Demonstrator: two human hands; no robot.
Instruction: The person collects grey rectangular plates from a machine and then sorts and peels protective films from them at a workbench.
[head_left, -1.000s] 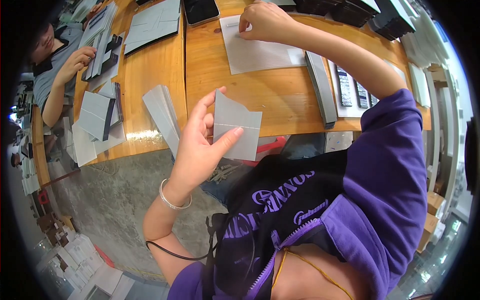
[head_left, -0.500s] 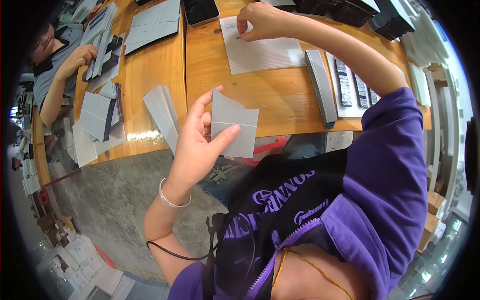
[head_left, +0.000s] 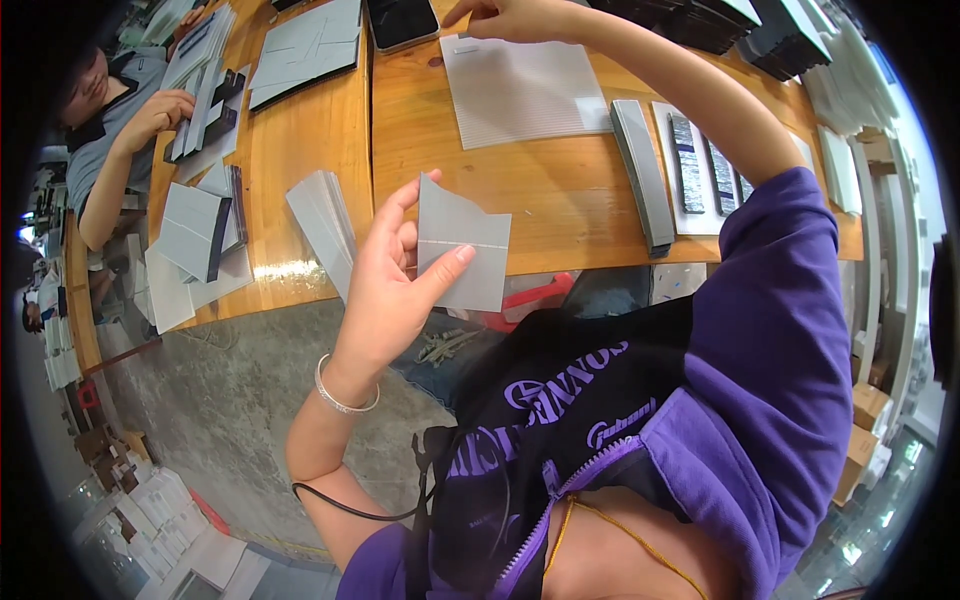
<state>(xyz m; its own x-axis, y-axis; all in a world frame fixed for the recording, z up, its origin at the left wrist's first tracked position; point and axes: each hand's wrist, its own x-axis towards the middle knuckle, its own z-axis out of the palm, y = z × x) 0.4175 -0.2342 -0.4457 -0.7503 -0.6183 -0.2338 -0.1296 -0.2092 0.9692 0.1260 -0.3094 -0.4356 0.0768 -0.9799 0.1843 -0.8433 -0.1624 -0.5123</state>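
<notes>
My left hand (head_left: 385, 300) holds a flat grey card (head_left: 465, 260) upright over the table's near edge, with the thumb on its front and the fingers behind. The card has a slanted, notched top edge and a pale line across it. At the far side, my right hand (head_left: 510, 20) hovers by the upper edge of a white ribbed sheet (head_left: 525, 95). Its index finger stretches left, apart from the thumb, and I see nothing gripped. Just below those fingers sits a small grey strip (head_left: 463, 36), near a small white strip (head_left: 467, 49) on the sheet.
A long grey stack of strips (head_left: 642, 180) stands right of the sheet, beside dark wrapped bundles (head_left: 687, 165). Fanned grey strips (head_left: 325, 225) overhang the front edge. Far off lie a phone (head_left: 402, 22) and a card stack (head_left: 308, 50). A co-worker's hand (head_left: 160, 115) works at the left.
My right hand has moved up and left from the ribbed sheet to its far corner, its index finger now stretched out. The small grey strip has shifted that way too. The held card barely moved.
</notes>
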